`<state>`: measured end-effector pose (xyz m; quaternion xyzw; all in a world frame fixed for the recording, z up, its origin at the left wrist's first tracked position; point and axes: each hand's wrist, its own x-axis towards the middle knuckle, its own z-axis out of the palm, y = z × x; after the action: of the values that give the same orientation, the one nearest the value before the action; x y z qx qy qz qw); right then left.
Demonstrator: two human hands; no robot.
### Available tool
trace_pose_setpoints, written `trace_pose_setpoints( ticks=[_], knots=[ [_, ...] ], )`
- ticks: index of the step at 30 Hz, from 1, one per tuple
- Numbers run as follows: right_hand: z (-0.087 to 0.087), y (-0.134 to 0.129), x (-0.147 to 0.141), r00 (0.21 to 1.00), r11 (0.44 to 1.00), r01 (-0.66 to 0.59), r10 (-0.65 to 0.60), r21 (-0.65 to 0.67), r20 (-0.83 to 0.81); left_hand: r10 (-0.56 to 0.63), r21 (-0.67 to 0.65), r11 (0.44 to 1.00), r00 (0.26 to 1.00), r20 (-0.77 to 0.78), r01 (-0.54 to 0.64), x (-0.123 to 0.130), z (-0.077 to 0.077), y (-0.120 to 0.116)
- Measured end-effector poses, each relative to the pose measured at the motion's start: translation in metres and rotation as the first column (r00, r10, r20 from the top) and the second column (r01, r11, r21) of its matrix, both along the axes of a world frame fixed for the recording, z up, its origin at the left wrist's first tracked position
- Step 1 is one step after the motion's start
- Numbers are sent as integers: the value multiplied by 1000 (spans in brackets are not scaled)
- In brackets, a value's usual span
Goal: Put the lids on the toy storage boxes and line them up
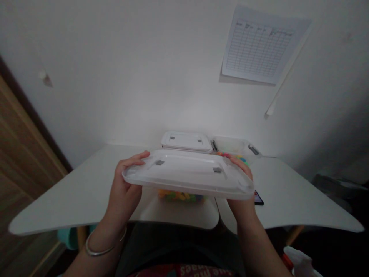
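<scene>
A white plastic lid (187,173) with two small grey patches is held up over the table, its near edge tilted toward me. My left hand (127,181) grips its left end, fingers on top and thumb beneath. At the right end, my right hand (242,184) is closed on the lid in the same way. Below and partly hidden by the lid, colourful pieces (181,196) in yellow, green, orange and blue show, apparently in a clear container whose outline is mostly hidden.
Behind the lid stands a closed white-lidded box (187,141). An open clear box (235,146) with coloured pieces is to its right. A phone (258,198) lies on the white table (300,196). A printed sheet (259,46) hangs on the wall.
</scene>
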<state>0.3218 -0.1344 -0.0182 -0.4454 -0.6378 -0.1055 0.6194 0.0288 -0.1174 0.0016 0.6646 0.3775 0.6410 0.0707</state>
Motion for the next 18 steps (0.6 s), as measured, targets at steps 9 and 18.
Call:
trace_pose_setpoints(
  ticks=[9, 18],
  knots=[
    [1, -6, -7, 976, 971, 75, -119, -228, -184, -87, -71, 993, 992, 94, 94, 15, -7, -1],
    [6, -8, -8, 966, 889, 121, -207, -443, -152, 50, -88, 994, 983, -176, -66, 15, -19, -2]
  ],
)
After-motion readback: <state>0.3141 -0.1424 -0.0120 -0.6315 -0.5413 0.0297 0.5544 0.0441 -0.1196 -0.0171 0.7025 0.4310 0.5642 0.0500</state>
